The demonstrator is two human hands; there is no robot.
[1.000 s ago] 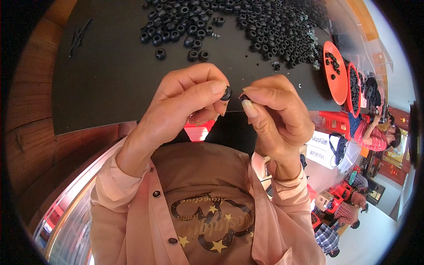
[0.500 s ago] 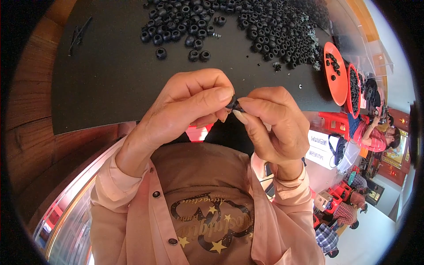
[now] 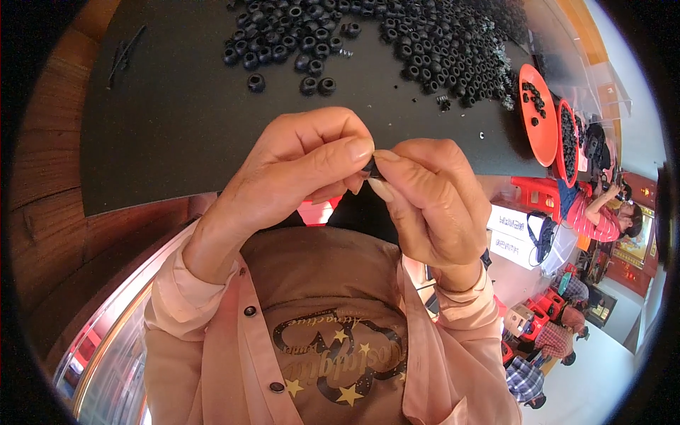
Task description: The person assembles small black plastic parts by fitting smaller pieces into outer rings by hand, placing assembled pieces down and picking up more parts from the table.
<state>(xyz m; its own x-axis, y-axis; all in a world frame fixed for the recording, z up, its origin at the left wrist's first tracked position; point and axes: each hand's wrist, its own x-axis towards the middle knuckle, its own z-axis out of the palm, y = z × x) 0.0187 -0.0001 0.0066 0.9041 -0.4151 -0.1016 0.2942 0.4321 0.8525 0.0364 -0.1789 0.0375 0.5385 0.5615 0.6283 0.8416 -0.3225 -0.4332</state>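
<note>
My left hand (image 3: 301,159) and my right hand (image 3: 438,198) meet in front of my chest, above the table's near edge. Between their fingertips is a small black plastic piece (image 3: 369,167), mostly covered by the fingers. Thumb and forefinger of the left hand pinch one side of it. The right thumb and forefinger press against its other side. Past the hands lies a heap of round black hollow pieces (image 3: 273,53), each with a hole, resembling cord-lock shells. Farther right are many smaller black hollow pieces (image 3: 443,67) and metal springs (image 3: 507,103).
An orange-red plate (image 3: 540,138) holds several small black pieces at the table's right edge, beside a red bowl (image 3: 565,177) full of them. Thin black sticks (image 3: 124,57) lie at far left on the black tabletop (image 3: 170,127). People sit at right, one in a red striped shirt (image 3: 598,221).
My right hand has shifted slightly left, closing the small gap at the fingertips, so less of the black piece shows. The left hand has hardly moved.
</note>
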